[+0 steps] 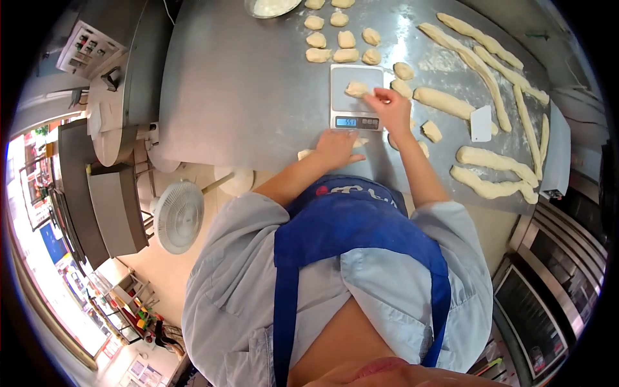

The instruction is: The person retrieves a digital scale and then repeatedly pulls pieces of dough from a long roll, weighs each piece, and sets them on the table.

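Observation:
On the pan of a white kitchen scale (336,87) with a lit blue display lies a small piece of dough (355,89). My right hand (393,111) reaches over the pan's right side, thumb and forefinger closed at the edge of that piece. In front of the scale, my left hand (336,149) rests low with its fingers stretched and thumb apart, near the display. Another dough piece (361,142) shows beside its fingers, partly hidden. A further bit of dough (305,154) pokes out left of the hand.
Cut dough pieces (346,39) stand in rows behind the scale. To the right lie a thick dough roll (443,102), a white scraper (480,124) and several long dough strips (477,61). A bowl (271,6) sits at the back of the metal table (225,84). A fan (178,217) stands left.

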Motion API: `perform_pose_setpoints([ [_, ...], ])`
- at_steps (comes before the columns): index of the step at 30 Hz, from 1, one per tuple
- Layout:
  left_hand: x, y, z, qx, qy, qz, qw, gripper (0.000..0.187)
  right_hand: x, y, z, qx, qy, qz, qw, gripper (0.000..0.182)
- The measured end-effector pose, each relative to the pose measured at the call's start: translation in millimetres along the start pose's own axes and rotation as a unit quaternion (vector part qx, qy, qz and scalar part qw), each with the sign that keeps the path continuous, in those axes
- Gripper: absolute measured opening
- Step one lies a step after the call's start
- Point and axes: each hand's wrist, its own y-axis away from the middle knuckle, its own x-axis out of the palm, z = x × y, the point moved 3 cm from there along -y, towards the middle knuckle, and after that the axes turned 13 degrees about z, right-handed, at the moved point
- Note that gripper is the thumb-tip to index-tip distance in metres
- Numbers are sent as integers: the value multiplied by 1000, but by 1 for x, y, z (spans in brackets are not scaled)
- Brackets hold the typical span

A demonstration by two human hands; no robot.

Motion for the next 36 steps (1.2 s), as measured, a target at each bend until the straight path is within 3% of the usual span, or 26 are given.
perform_pose_setpoints([
  [2,-2,4,-2,10,17,-20,1000,54,4,-14,-13,-6,9,11,1000,33],
  [4,4,9,1,-39,33,1,999,55,15,-21,-27,-9,15,24,1000,32],
  [6,14,10,11,-53,3,12,999,54,25,-22,-21,-125,259,11,958,31],
  [7,19,9,16,-68,-27,21,997,53,25,-21,-16,-128,259,12,957,31],
  [9,26,11,22,-76,4,12,997,51,19,-10,-1,-116,298,-87,943,29],
  [11,35,8,31,-81,32,4,996,48,17,5,8,-123,249,-45,960,34],
  [13,44,5,42,-75,260,-13,963,45,17,31,6,-126,203,-2,971,39],
  [14,44,4,44,-71,261,-11,963,45,26,50,4,-201,238,90,946,44],
  [15,38,5,42,-49,374,22,926,44,31,65,7,-274,269,179,906,50],
  [16,36,4,38,-26,481,57,875,43,29,74,9,-271,272,178,906,50],
  [18,38,2,28,12,477,80,875,44,33,87,12,-286,324,226,873,56],
  [20,32,3,24,43,473,97,875,45,33,90,-2,-280,354,226,863,46],
  [22,-1,16,15,55,442,150,883,44,37,93,-11,-135,339,282,887,36],
  [23,-3,13,18,57,439,152,884,44,37,93,-10,-134,339,279,889,36],
  [25,5,5,23,-10,363,318,876,43,38,94,0,-169,403,302,847,15],
  [29,1,-17,6,71,328,278,900,38,44,90,12,-202,432,311,822,17],
  [31,-17,-12,-5,-55,170,302,936,33,40,85,12,-146,472,371,787,13],
  [32,-21,-8,-11,-53,170,303,936,33,39,86,9,-144,472,371,787,13],
  [34,-33,1,-13,-85,39,192,977,28,37,86,9,-150,468,335,804,12],
  [35,-32,3,-10,-86,41,192,977,28,37,87,9,-151,469,336,803,12],
  [36,-33,4,-7,-52,-5,174,983,27,35,88,19,-138,443,348,815,11],
])
